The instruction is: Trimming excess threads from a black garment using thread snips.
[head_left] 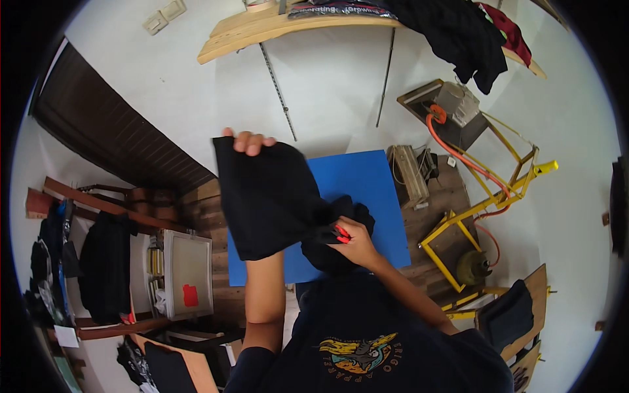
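Raised at the left, my left hand (249,142) grips the top edge of a black cloth garment (265,196). Only its fingertips show over the edge; the cloth hides the palm and wrist. The garment hangs spread out above a blue tabletop (388,216), and more dark cloth (357,208) lies bunched on the table beside it. My right hand (357,243) is closed around red-handled scissors (342,234), held against the lower right part of the garment. Dark fabric makes the blades hard to make out.
A wooden shelf (308,27) with dark clothes is on the wall ahead. Right of the table stand a yellow metal frame (452,223) with an orange hose and a grey box-shaped unit (407,175). Racks with black garments (105,262) and a pale framed screen (196,274) are at left.
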`<move>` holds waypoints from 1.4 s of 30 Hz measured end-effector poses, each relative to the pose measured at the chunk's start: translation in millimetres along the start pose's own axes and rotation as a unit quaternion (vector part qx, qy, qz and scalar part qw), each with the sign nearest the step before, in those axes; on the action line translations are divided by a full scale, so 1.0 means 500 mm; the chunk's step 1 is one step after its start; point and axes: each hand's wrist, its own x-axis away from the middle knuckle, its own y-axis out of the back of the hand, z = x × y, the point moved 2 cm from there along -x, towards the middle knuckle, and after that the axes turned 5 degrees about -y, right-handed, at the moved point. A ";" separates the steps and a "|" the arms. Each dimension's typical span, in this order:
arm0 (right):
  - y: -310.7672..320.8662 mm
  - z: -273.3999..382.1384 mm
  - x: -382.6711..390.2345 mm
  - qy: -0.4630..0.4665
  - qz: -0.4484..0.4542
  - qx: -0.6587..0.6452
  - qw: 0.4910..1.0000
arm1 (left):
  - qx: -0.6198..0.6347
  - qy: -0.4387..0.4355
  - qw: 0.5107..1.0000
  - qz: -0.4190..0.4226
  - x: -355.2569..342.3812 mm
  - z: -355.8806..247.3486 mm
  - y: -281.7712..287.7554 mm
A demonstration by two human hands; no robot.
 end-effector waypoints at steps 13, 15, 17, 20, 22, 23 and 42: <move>0.114 0.281 -0.146 0.010 -0.099 -0.036 0.994 | -0.430 -0.371 0.819 0.077 -0.218 -0.350 -0.185; 0.068 0.329 -0.179 -0.082 -0.047 -0.144 0.985 | -0.453 -0.413 0.787 0.064 -0.213 -0.304 -0.236; 0.002 0.345 -0.222 -0.070 -0.041 -0.197 0.977 | -0.433 -0.390 0.803 0.126 -0.198 -0.269 -0.276; -0.089 0.357 -0.291 -0.047 -0.025 -0.230 0.972 | -0.412 -0.393 0.811 0.138 -0.179 -0.219 -0.318; -0.135 0.355 -0.307 -0.060 0.004 -0.218 0.974 | -0.385 -0.405 0.812 0.169 -0.179 -0.214 -0.337; -0.152 0.357 -0.306 -0.058 0.011 -0.216 0.975 | -0.388 -0.417 0.805 0.169 -0.177 -0.219 -0.344; -0.040 0.272 -0.197 -0.147 0.064 0.028 0.987 | -0.540 -0.551 0.626 0.113 -0.352 -0.494 -0.294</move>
